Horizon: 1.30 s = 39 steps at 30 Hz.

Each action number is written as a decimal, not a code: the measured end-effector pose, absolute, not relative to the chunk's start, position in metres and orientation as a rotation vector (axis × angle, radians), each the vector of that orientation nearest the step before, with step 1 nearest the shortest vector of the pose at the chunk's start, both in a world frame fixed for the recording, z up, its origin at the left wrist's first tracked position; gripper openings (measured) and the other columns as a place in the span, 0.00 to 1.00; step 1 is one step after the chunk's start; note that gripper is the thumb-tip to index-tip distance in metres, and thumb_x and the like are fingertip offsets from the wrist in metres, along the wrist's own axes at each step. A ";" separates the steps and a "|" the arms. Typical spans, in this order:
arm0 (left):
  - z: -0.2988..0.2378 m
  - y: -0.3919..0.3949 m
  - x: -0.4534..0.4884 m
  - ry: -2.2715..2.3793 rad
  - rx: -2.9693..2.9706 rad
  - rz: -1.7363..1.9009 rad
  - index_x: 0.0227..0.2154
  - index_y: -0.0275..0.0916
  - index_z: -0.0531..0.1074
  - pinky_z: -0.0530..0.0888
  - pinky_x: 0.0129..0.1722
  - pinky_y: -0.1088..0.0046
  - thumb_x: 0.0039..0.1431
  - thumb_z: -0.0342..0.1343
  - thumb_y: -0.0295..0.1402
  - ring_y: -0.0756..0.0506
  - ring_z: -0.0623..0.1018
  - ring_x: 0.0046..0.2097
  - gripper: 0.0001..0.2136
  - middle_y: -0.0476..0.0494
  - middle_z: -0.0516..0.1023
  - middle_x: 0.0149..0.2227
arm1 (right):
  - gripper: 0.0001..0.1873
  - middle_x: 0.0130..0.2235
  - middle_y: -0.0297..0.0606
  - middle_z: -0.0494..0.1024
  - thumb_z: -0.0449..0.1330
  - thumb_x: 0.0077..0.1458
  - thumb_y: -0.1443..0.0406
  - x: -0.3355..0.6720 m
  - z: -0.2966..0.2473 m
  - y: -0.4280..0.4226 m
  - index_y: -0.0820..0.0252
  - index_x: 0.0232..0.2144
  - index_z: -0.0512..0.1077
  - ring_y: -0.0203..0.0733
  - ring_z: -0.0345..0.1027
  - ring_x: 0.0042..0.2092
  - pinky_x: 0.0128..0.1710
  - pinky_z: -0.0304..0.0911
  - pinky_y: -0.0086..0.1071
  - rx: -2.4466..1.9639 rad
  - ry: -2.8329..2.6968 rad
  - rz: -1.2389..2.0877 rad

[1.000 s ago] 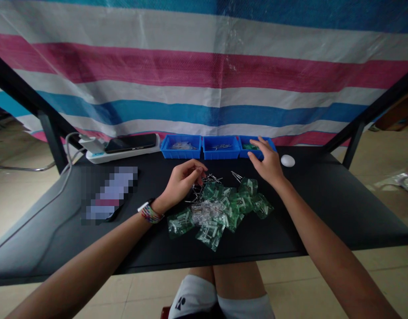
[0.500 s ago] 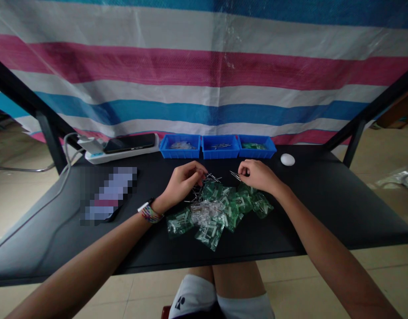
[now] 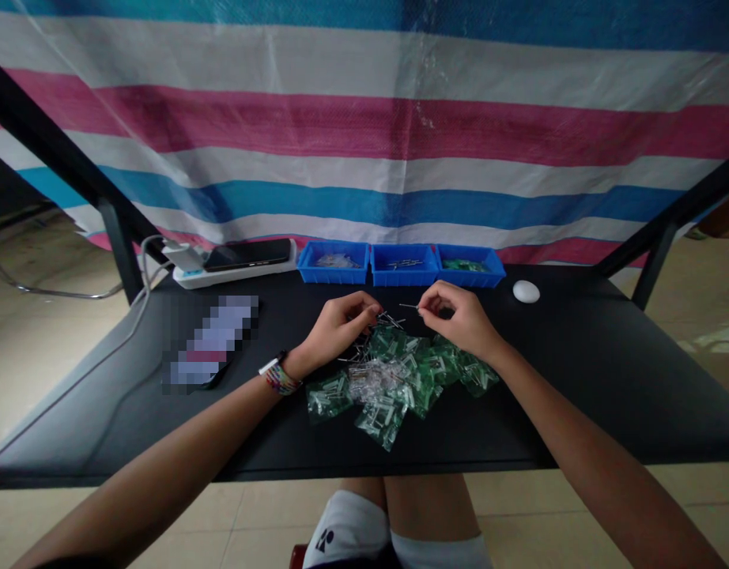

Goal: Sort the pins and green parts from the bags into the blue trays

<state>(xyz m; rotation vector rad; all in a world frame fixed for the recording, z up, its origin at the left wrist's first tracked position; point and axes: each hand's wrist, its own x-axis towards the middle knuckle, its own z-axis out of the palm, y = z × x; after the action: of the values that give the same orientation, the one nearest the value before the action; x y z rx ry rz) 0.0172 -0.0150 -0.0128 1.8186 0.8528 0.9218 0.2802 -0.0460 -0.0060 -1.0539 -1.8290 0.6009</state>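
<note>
My right hand (image 3: 462,318) is pinched on a thin metal pin (image 3: 408,306) that sticks out to the left from thumb and forefinger. My left hand (image 3: 344,325) is closed, its thumb and fingertips together at the edge of a loose pile of thin metal pins (image 3: 391,320). Whatever those fingers hold is hidden. Just in front of both hands lies a heap of small green plastic packets (image 3: 381,423) with pale and metal pieces inside. Clear plastic packets (image 3: 370,381) lie in the middle of that heap.
Three blue trays stand in a row at the back: a left tray (image 3: 334,274) with clear pieces, a middle tray (image 3: 403,276) with pins, a right tray (image 3: 471,277) with green packets. A white egg-shaped object (image 3: 526,292), a power strip (image 3: 234,271) and phones flank them.
Several pins showed at my right fingertips before; now a single pin shows there, lying nearly level. My left hand stays closed by the pile. The whole view has shifted slightly.
</note>
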 end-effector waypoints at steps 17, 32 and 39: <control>-0.006 -0.020 0.020 0.751 1.775 0.784 0.34 0.36 0.77 0.72 0.32 0.74 0.67 0.63 0.44 0.49 0.77 0.31 0.14 0.47 0.78 0.30 | 0.07 0.37 0.37 0.76 0.62 0.62 0.71 0.247 -0.008 -0.066 0.55 0.33 0.74 0.40 0.71 0.33 0.33 0.69 0.36 -0.942 -1.898 0.459; -0.013 -0.021 0.020 0.735 1.780 1.041 0.34 0.37 0.77 0.73 0.30 0.74 0.63 0.68 0.40 0.50 0.76 0.30 0.12 0.45 0.80 0.33 | 0.18 0.27 0.32 0.73 0.56 0.71 0.55 0.249 -0.008 -0.067 0.56 0.30 0.72 0.39 0.69 0.31 0.32 0.61 0.33 -1.102 -1.724 0.852; -0.011 -0.023 0.021 0.727 1.805 1.040 0.36 0.37 0.75 0.71 0.32 0.75 0.62 0.67 0.36 0.50 0.75 0.31 0.09 0.48 0.77 0.30 | 0.14 0.27 0.32 0.73 0.60 0.69 0.57 0.246 -0.009 -0.068 0.56 0.30 0.72 0.39 0.67 0.30 0.31 0.61 0.32 -1.096 -1.742 0.834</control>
<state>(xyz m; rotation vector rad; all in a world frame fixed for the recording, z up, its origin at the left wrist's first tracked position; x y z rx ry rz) 0.0214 -0.0230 -0.0107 1.8054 0.7273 1.0397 0.2460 -0.0676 -0.0088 -1.0961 -1.7420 0.8341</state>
